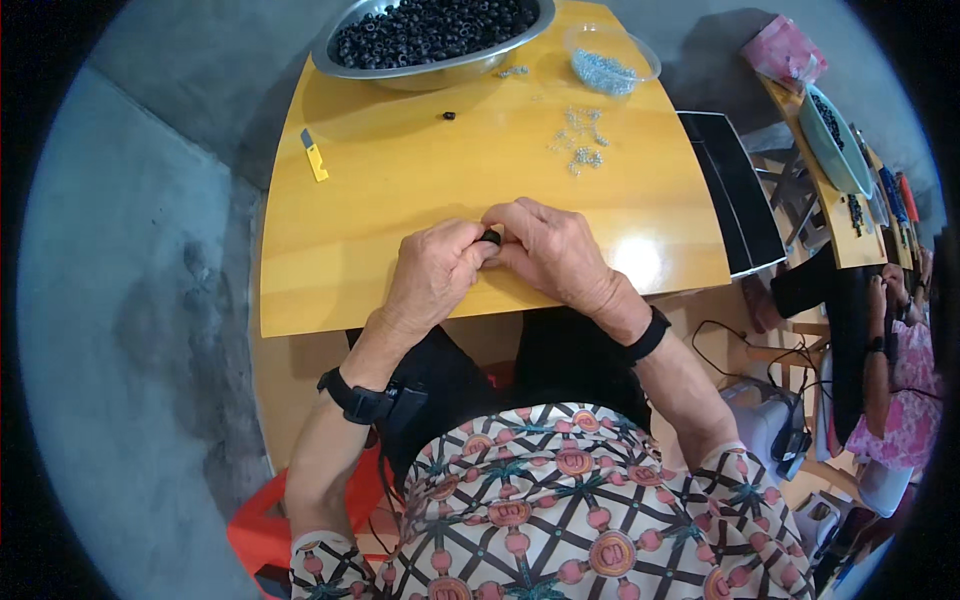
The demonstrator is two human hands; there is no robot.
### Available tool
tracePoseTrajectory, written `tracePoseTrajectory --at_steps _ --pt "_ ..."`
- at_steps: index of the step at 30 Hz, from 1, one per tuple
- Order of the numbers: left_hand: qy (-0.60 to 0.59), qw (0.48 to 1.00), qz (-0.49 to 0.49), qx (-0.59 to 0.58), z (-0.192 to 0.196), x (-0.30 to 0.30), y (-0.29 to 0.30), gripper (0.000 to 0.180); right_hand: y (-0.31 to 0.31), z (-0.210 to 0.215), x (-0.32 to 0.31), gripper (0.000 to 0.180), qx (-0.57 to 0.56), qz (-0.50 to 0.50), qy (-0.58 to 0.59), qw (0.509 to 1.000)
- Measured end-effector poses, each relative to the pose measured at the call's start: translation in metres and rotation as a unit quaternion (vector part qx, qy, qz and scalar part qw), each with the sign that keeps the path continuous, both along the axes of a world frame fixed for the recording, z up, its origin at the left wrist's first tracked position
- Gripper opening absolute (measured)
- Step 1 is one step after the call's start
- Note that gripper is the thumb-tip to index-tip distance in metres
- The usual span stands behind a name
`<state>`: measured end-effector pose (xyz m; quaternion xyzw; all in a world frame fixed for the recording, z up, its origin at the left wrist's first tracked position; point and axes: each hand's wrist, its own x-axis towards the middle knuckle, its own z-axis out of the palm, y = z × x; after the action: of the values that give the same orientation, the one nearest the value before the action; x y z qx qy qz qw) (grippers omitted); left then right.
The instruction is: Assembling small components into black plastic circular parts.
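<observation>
A small black round part (490, 237) sits between my two hands, just above the near half of the yellow table. My left hand (437, 266) is closed, with thumb and forefinger pinching that part. Right beside it, my right hand (556, 252) is closed too, its fingertips meeting at the part. Whatever those right fingertips hold is too small or hidden to make out. Farther off on the tabletop lies one loose black part (449, 116). Small clear or silvery pieces (584, 157) are scattered in a loose group to the right.
A metal basin (490, 58) heaped with black parts stands at the table's far edge. Beside it is a clear plastic tub (645, 62) of small shiny pieces. A yellow utility knife (316, 160) lies at left. Another person (890, 390) sits at right by a bench with a pale-blue basin (838, 155).
</observation>
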<state>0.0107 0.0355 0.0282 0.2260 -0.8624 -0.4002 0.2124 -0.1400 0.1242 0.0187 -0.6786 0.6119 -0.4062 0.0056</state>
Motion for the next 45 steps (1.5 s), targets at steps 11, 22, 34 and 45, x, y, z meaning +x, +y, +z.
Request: tracePoseTrajectory --at_steps 11,22,34,45 --pt "0.025 0.977 0.021 -0.212 -0.009 -0.001 0.003 0.013 0.002 -0.003 -0.001 0.024 0.017 0.003 0.027 1.0" --pt "0.038 0.999 0.007 -0.025 -0.006 0.005 0.001 0.013 0.01 -0.001 0.003 0.023 -0.015 -0.001 0.071 0.997" --pt "0.016 0.945 -0.005 0.326 0.007 0.005 -0.007 0.031 0.007 -0.003 -0.002 0.027 -0.071 0.052 -0.021 0.996" --pt "-0.022 0.944 -0.027 0.329 0.008 0.004 -0.015 0.034 0.008 -0.004 -0.003 0.027 -0.046 0.064 -0.043 0.996"
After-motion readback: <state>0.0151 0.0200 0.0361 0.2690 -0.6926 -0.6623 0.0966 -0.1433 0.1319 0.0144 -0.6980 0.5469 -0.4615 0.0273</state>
